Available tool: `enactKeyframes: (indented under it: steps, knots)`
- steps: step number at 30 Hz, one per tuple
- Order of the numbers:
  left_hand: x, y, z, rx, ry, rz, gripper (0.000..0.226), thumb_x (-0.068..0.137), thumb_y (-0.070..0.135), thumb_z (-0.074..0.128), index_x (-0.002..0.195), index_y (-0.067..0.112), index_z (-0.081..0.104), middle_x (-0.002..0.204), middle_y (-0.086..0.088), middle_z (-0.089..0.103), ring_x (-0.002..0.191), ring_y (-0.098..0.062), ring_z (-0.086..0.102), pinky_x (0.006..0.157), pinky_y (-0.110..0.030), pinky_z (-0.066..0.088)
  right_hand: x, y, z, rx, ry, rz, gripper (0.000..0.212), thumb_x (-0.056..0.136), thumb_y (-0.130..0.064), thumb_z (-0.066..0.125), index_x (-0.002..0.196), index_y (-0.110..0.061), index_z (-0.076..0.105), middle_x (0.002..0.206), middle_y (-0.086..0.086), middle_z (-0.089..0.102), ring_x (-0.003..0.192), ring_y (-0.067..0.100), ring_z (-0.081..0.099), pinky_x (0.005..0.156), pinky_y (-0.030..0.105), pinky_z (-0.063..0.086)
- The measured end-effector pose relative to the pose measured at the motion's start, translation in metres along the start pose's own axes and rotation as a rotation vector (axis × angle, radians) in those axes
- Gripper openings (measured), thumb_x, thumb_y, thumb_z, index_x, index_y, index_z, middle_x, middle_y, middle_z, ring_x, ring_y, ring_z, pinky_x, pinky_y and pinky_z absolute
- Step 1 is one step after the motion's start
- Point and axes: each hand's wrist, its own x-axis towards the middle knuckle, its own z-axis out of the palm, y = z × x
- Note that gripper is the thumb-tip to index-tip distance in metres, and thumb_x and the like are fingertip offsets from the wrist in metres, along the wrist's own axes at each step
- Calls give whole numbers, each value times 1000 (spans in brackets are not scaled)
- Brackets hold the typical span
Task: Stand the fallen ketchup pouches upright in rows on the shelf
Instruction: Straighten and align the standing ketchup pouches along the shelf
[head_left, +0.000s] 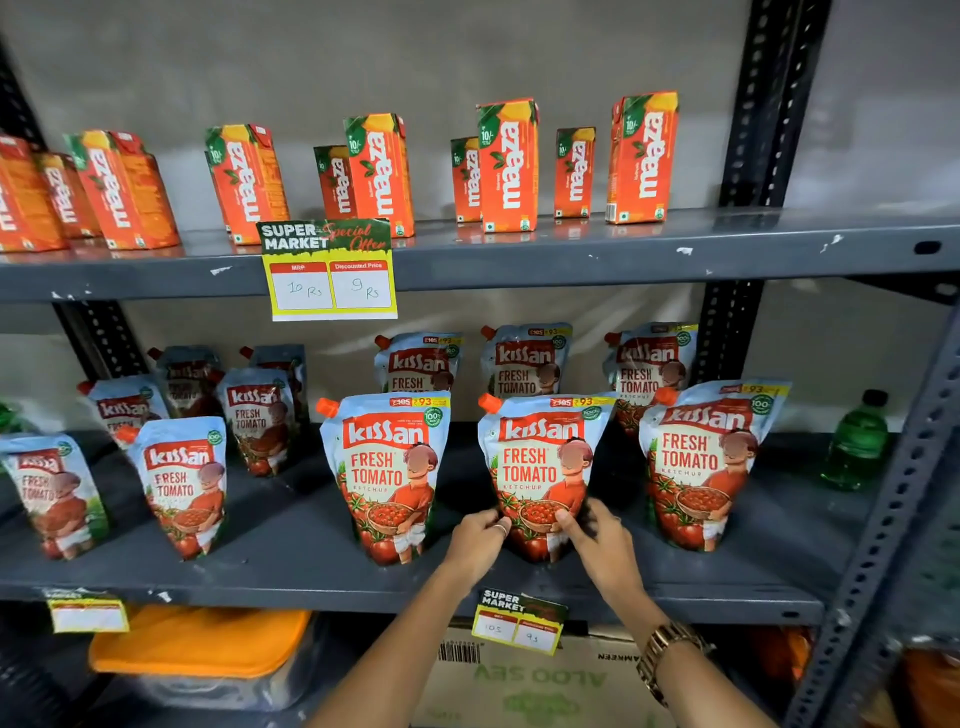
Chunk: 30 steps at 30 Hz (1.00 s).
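Several Kissan ketchup pouches stand upright in rows on the grey middle shelf (291, 525). The front centre pouch (540, 457) stands between my hands. My left hand (478, 540) grips its lower left edge, and my right hand (597, 535) grips its lower right edge. To its left stands another front pouch (387, 467), and to its right a third (701, 457). Behind them is a back row of pouches (524, 364). Further pouches (182, 478) stand at the left of the shelf.
Orange Maaza juice cartons (506, 163) line the upper shelf, with a price tag (330, 270) hanging from its edge. A green bottle (857, 441) stands at the shelf's right end by the slotted upright (893, 519). Below are an orange-lidded box (202, 644) and a cardboard carton (540, 680).
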Motion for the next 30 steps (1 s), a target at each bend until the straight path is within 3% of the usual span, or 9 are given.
enactKeyframes:
  steps: [5, 9, 12, 14, 17, 22, 27, 30]
  knots:
    - [-5, 0, 1, 8, 3, 0, 41, 95, 22, 48, 134, 10, 48, 140, -10, 52, 129, -25, 47, 110, -40, 39, 2, 1, -1, 0, 1, 14, 41, 84, -35, 62, 116, -11, 55, 109, 7, 65, 94, 15, 57, 80, 27, 45]
    - [-12, -4, 17, 20, 244, 36, 48, 89, 23, 58, 134, 11, 47, 137, -12, 51, 127, -27, 47, 106, -38, 40, -1, 9, -13, -1, 154, 18, 36, 86, -33, 60, 114, -11, 57, 105, 8, 68, 99, 22, 62, 82, 30, 49]
    - [-26, -1, 32, -6, 470, 156, 29, 85, 17, 62, 113, 11, 57, 113, -10, 61, 93, -22, 60, 80, -31, 49, -5, 16, -30, 21, 326, -6, 22, 88, -26, 59, 104, -12, 60, 94, 4, 66, 92, 23, 63, 76, 30, 48]
    - [-34, 4, 41, 26, 537, 291, 6, 85, 15, 61, 89, 16, 57, 88, -4, 62, 74, -16, 57, 66, -25, 44, -7, 20, -45, 15, 463, -18, 13, 88, -21, 58, 96, -12, 61, 86, 1, 62, 86, 25, 63, 73, 31, 47]
    - [-39, 13, 58, 94, 468, 403, 12, 83, 14, 60, 72, 12, 60, 65, 0, 61, 64, -17, 56, 59, -25, 41, -4, 29, -67, 5, 608, 17, 11, 87, -15, 57, 96, -8, 58, 92, 13, 63, 86, 32, 60, 77, 40, 50]
    - [-33, 35, 94, 82, 221, 464, 11, 85, 8, 55, 80, 15, 62, 63, 7, 56, 62, -13, 54, 65, -28, 46, 3, 44, -100, 27, 650, 125, 18, 87, -10, 58, 103, -3, 53, 108, 21, 58, 95, 33, 56, 83, 41, 46]
    - [-18, 45, 123, 117, 113, 407, 25, 88, 6, 51, 112, 3, 61, 85, -3, 60, 78, -13, 55, 69, -25, 46, 7, 58, -122, 38, 512, 173, 36, 87, -12, 60, 118, 2, 49, 120, 23, 56, 113, 36, 51, 95, 45, 42]
    - [-7, 53, 141, 49, -34, 266, 41, 91, 9, 52, 132, 4, 48, 116, -13, 59, 101, -18, 56, 91, -32, 48, 9, 66, -131, 55, 387, 190, 50, 88, -16, 58, 132, 1, 40, 134, 23, 50, 125, 36, 44, 104, 46, 37]
